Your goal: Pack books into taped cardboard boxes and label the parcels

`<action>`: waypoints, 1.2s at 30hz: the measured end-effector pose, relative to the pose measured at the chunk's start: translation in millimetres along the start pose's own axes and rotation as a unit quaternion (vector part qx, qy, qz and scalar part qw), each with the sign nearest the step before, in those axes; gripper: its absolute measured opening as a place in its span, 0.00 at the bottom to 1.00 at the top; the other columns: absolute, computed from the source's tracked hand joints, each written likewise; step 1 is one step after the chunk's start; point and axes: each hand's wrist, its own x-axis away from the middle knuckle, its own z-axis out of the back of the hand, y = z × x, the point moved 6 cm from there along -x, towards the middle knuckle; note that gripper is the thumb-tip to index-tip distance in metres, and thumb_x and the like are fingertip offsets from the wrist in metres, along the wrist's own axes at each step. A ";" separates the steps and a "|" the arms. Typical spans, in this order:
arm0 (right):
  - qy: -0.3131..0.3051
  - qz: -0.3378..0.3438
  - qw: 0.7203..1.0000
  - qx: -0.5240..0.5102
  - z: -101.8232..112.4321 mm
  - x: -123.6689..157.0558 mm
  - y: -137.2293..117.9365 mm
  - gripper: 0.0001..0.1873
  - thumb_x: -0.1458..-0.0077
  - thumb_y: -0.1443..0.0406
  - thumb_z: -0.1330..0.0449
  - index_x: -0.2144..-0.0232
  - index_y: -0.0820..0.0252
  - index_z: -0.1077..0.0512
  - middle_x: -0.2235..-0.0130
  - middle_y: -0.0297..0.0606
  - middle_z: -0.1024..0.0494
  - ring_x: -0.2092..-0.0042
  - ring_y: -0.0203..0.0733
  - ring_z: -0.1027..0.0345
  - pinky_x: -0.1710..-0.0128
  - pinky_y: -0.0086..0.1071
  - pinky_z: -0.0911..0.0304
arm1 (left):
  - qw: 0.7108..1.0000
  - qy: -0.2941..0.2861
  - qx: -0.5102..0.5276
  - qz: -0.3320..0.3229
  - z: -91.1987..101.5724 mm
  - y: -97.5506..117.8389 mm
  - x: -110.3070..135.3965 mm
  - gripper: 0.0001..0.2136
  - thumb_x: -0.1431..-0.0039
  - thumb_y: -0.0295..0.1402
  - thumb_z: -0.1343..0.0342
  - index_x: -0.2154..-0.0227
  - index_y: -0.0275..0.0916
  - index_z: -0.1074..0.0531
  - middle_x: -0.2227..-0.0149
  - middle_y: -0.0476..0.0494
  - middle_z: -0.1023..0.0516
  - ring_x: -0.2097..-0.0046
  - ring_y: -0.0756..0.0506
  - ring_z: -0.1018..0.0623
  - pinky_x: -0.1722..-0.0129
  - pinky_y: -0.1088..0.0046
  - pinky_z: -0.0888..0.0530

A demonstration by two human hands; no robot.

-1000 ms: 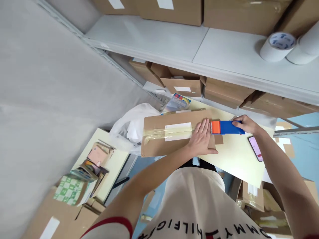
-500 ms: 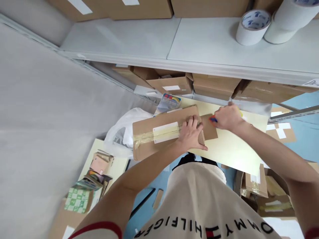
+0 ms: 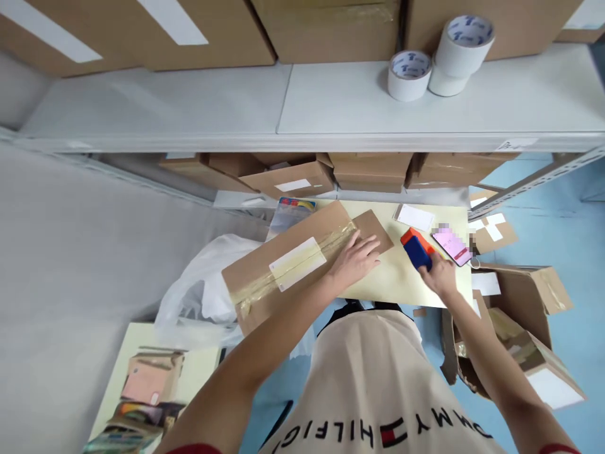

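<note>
A long cardboard box (image 3: 258, 268) with clear tape along its seam and a white label (image 3: 297, 263) lies slanted on the pale yellow table. Over its right end rests my left hand (image 3: 354, 260), flat, fingers spread. An end flap (image 3: 375, 231) sticks out beyond those fingers. My right hand (image 3: 439, 276) is closed around an orange-and-blue tape dispenser (image 3: 418, 250), held right of the flap and apart from the box. The dispenser's far side is hidden.
A lit phone (image 3: 451, 244) and a white label sheet (image 3: 414, 217) lie at the table's right. White plastic bags (image 3: 189, 296) crowd the left. Boxes fill the shelf behind; tape rolls (image 3: 409, 75) stand above. An open carton (image 3: 515, 296) sits at lower right.
My right hand has come down toward my body with the dispenser, uncovering the phone and label sheet. The box is more slanted. My left hand has flattened at its end. The view has shifted.
</note>
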 end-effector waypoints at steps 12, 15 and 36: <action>-0.022 -0.057 0.996 -0.072 -107.0 55.2 -0.8 0.27 0.45 0.69 0.51 0.42 0.67 0.37 0.61 0.54 0.20 0.54 0.59 0.28 0.46 0.56 0.42 | 0.992 -0.079 -0.021 -0.098 -4.9 3.4 21.3 0.30 0.41 0.28 0.46 0.35 0.37 0.41 0.31 0.34 0.44 0.29 0.36 0.47 0.31 0.50 0.50; 0.030 -0.045 0.997 -0.059 -87.6 53.7 -15.1 0.33 0.46 0.67 0.45 0.38 0.68 0.42 0.46 0.62 0.26 0.43 0.65 0.35 0.40 0.61 0.49 | 0.997 -0.051 -0.046 -0.029 1.9 -4.3 39.7 0.36 0.42 0.32 0.43 0.31 0.39 0.49 0.28 0.34 0.54 0.28 0.32 0.53 0.32 0.46 0.53; -0.100 0.179 0.877 -0.435 17.1 -0.8 -158.5 0.47 0.64 0.48 0.28 0.43 0.53 0.36 0.48 0.45 0.23 0.47 0.54 0.29 0.47 0.47 0.33 | 0.709 0.386 0.483 0.338 -0.1 -113.6 337.2 0.52 0.59 0.72 0.50 0.35 0.43 0.42 0.35 0.34 0.35 0.35 0.30 0.35 0.41 0.54 0.30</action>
